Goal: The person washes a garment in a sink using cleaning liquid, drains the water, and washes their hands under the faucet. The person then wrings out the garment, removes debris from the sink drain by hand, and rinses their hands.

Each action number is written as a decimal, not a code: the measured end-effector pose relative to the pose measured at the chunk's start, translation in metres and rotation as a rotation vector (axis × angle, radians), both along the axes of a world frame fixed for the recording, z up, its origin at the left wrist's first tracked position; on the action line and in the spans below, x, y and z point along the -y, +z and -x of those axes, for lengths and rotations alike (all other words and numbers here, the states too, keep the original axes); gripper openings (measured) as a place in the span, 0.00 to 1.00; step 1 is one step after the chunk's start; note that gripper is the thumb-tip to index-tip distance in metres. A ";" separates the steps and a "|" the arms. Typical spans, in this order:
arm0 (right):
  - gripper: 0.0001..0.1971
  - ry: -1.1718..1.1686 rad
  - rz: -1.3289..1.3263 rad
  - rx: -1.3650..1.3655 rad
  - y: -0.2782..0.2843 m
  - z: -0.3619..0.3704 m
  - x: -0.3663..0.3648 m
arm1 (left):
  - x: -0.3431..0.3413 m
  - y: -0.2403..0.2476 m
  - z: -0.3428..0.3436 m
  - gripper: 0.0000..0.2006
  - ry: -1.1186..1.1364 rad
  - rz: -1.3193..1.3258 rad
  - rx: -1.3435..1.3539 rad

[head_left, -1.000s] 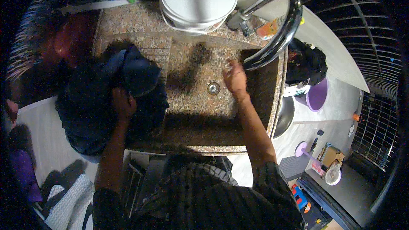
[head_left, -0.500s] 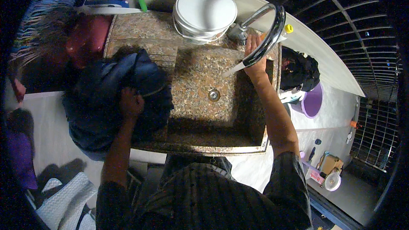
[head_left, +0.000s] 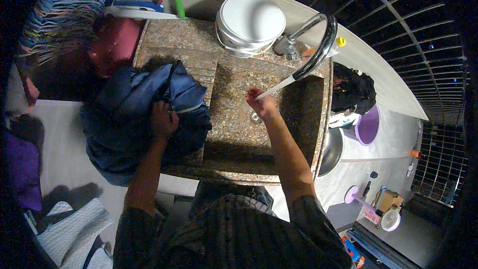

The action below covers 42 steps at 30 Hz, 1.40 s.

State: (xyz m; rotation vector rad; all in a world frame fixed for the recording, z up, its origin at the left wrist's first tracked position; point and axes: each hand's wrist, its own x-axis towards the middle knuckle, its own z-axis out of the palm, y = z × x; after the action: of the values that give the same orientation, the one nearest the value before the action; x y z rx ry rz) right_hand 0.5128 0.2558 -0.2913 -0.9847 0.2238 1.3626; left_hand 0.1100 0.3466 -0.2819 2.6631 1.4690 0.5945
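Note:
A bundle of dark blue cloth, with a pale strip along one fold, lies heaped on the ribbed left side of the speckled stone sink. My left hand grips its upper side with curled fingers. From the curved chrome tap a pale stream of water runs down into the basin. Under that stream is my right hand, cupped and open, holding no object. The metal drain shows just beside its wrist.
A white lidded bucket stands behind the basin beside the tap. A dark red container and a mop head are at the far left. Right of the sink are a metal bowl, a purple bucket and dark cloth.
My right hand has moved from behind the tap, near its base, down and left into the water stream. My left hand stays on the cloth. The whole view has shifted slightly.

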 end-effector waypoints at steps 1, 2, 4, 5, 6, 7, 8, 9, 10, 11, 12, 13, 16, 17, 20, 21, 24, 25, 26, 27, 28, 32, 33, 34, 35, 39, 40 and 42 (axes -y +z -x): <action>0.07 0.040 -0.144 -0.025 -0.026 0.002 -0.002 | -0.001 -0.007 0.003 0.24 0.004 -0.090 -0.008; 0.07 0.044 -0.137 -0.035 -0.044 0.009 -0.009 | 0.002 -0.009 0.009 0.24 0.008 -0.083 -0.018; 0.07 -0.008 0.080 -0.046 -0.050 -0.006 -0.016 | 0.000 -0.009 -0.012 0.24 -0.018 0.000 -0.005; 0.07 -0.002 0.085 -0.058 -0.046 0.002 -0.017 | 0.002 -0.009 -0.010 0.24 -0.012 0.005 -0.017; 0.08 -0.008 0.074 -0.079 -0.036 0.022 -0.022 | 0.007 -0.006 0.004 0.24 0.019 0.015 -0.055; 0.08 -0.024 0.060 -0.088 -0.027 0.034 -0.024 | 0.009 -0.003 0.012 0.25 0.042 0.022 -0.081; 0.08 -0.024 0.059 -0.086 -0.026 0.034 -0.021 | 0.008 -0.004 0.012 0.25 0.042 0.021 -0.079; 0.07 -0.062 -0.013 -0.110 -0.025 0.033 -0.019 | 0.005 -0.005 0.011 0.25 0.030 0.029 -0.082; 0.07 -0.099 -0.085 -0.134 -0.025 0.033 -0.018 | 0.004 -0.006 0.011 0.25 0.019 0.037 -0.086; 0.07 -0.104 -0.082 -0.127 -0.026 0.027 -0.015 | 0.005 -0.003 0.004 0.25 0.013 0.042 -0.080; 0.07 -0.100 -0.074 -0.161 -0.027 0.022 -0.013 | 0.007 0.003 -0.002 0.25 0.028 0.065 -0.055; 0.07 -0.096 -0.066 -0.195 -0.029 0.019 -0.011 | 0.008 0.009 -0.009 0.25 0.043 0.088 -0.032; 0.07 -0.140 -0.077 -0.323 -0.031 0.021 -0.012 | 0.008 0.011 -0.007 0.24 0.034 0.062 -0.043; 0.07 -0.141 -0.077 -0.321 -0.033 0.021 -0.012 | 0.007 0.008 -0.006 0.24 0.034 0.062 -0.042; 0.07 -0.091 -0.163 -0.189 -0.034 0.025 -0.011 | 0.006 0.001 -0.002 0.24 -0.018 0.045 -0.036; 0.07 -0.104 -0.166 -0.264 -0.032 0.028 -0.012 | 0.006 -0.002 0.000 0.24 -0.029 -0.036 0.001; 0.07 -0.089 -0.144 -0.354 -0.029 0.026 -0.012 | 0.007 0.001 0.000 0.24 -0.032 -0.062 0.026; 0.07 -0.059 -0.121 -0.371 -0.029 0.025 -0.012 | 0.007 0.003 -0.001 0.24 -0.020 -0.009 0.013; 0.07 -0.059 -0.120 -0.373 -0.030 0.027 -0.011 | 0.008 0.004 -0.001 0.24 -0.019 -0.008 0.012; 0.08 -0.077 -0.115 -0.332 -0.032 0.031 -0.010 | 0.010 0.005 0.000 0.24 -0.004 -0.020 -0.001; 0.08 -0.095 -0.110 -0.292 -0.033 0.034 -0.010 | 0.011 0.006 0.001 0.23 0.012 -0.032 -0.015; 0.08 -0.081 -0.165 -0.414 -0.048 0.026 0.005 | 0.007 0.007 -0.004 0.22 0.031 -0.069 0.013; 0.07 -0.140 -0.106 -0.438 -0.047 0.034 0.009 | 0.008 0.015 -0.001 0.22 0.026 0.013 -0.011; 0.07 -0.198 -0.046 -0.460 -0.043 0.038 0.014 | 0.008 0.021 -0.001 0.22 0.023 0.095 -0.032; 0.09 -0.077 -0.165 -0.580 -0.048 0.015 0.029 | 0.005 0.025 -0.011 0.22 0.025 0.084 -0.032; 0.17 0.099 -0.079 -0.184 -0.023 0.032 0.072 | 0.008 0.033 -0.014 0.21 -0.016 0.007 -0.029; 0.19 0.251 0.016 0.043 -0.008 0.039 0.086 | 0.009 0.040 -0.009 0.21 -0.008 0.049 -0.049; 0.22 0.422 0.106 0.279 0.001 0.037 0.123 | 0.005 0.045 -0.009 0.20 -0.002 -0.007 -0.047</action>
State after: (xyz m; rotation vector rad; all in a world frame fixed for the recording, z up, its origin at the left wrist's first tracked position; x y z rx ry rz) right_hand 0.4757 0.1328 -0.2898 -1.3501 -0.1321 1.5811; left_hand 0.1195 0.3414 -0.2372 2.7018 1.4778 0.5423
